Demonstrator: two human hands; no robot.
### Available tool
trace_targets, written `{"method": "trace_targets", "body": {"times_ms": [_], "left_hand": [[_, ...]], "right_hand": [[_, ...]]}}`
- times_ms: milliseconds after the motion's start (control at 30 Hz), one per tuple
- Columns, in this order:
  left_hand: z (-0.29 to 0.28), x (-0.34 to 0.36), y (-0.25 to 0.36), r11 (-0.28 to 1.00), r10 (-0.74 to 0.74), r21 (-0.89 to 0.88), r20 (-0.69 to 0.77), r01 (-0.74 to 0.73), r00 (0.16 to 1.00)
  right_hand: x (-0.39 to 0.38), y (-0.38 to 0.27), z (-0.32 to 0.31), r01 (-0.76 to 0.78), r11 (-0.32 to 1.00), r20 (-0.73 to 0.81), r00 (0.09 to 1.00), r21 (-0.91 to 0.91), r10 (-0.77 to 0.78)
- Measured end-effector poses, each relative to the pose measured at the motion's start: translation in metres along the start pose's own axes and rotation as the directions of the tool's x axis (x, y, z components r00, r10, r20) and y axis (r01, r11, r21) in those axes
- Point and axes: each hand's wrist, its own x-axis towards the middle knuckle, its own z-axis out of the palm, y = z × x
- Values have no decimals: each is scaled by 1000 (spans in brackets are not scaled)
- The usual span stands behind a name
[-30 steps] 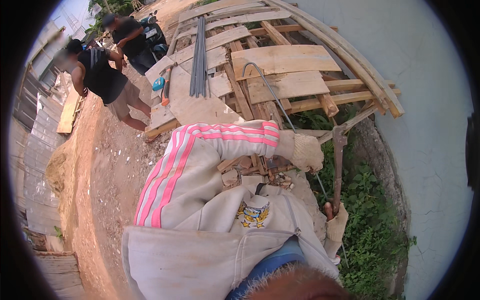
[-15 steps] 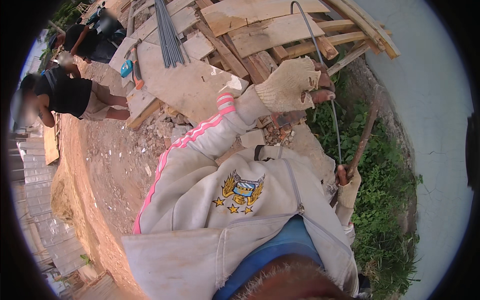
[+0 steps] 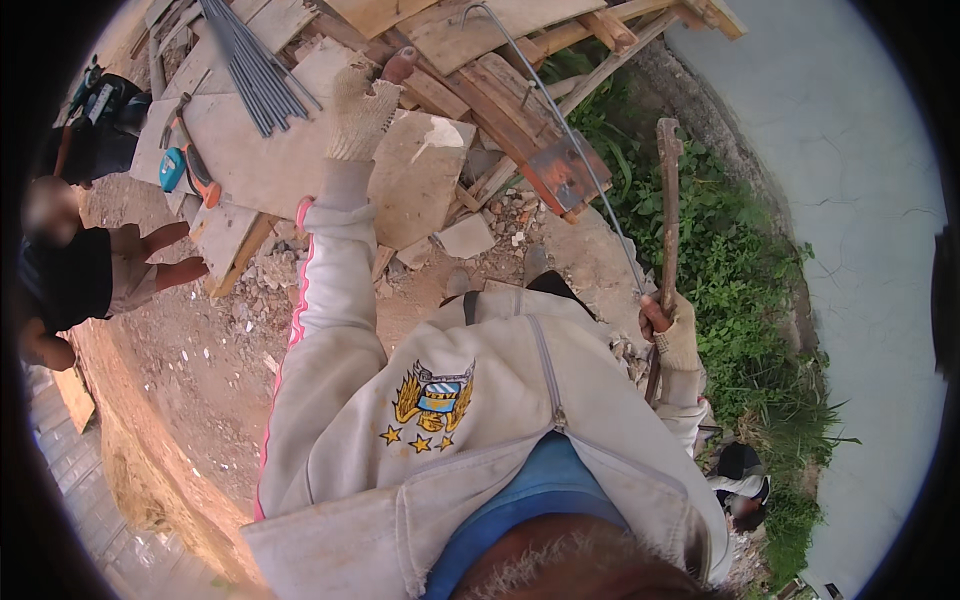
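My left hand [image 3: 362, 112], in a knitted work glove, is stretched out over a pale board [image 3: 425, 190], fingers apart, just below a reddish handle end [image 3: 400, 65]; it holds nothing I can see. My right hand [image 3: 675, 335], also gloved, grips a rusty iron bar [image 3: 667, 200] that stands upright. A thin steel rod [image 3: 565, 130] with a hooked far end runs from the wood pile down to that same hand. The rod passes over a rusty metal plate [image 3: 562, 175] fixed on a plank. My grey jacket fills the lower middle of the view.
A bundle of dark steel rods [image 3: 250, 60] lies on the boards at top left, beside a blue and orange tool [image 3: 178, 168]. A person crouches at the left [image 3: 75, 275]. Rubble and dirt [image 3: 200, 360] lie below the pile. Weeds [image 3: 745, 290] edge a grey wall [image 3: 860, 200].
My left hand has let go near the rusty plate and reached farther out over the boards toward the reddish handle. My right hand still grips the bar. My head has tilted down.
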Motion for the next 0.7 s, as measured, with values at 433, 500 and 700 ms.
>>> {"method": "trace_targets", "body": {"times_ms": [433, 500, 700], "left_hand": [[33, 31, -6, 940, -5, 340, -20, 11, 1000], [44, 32, -10, 916, 52, 396, 26, -58, 998], [84, 20, -21, 692, -87, 722, 123, -29, 989]], "right_hand": [[20, 3, -14, -173, 985, 142, 975, 12, 170], [25, 4, -18, -198, 978, 171, 968, 67, 184], [35, -4, -11, -224, 974, 120, 968, 35, 219]]}}
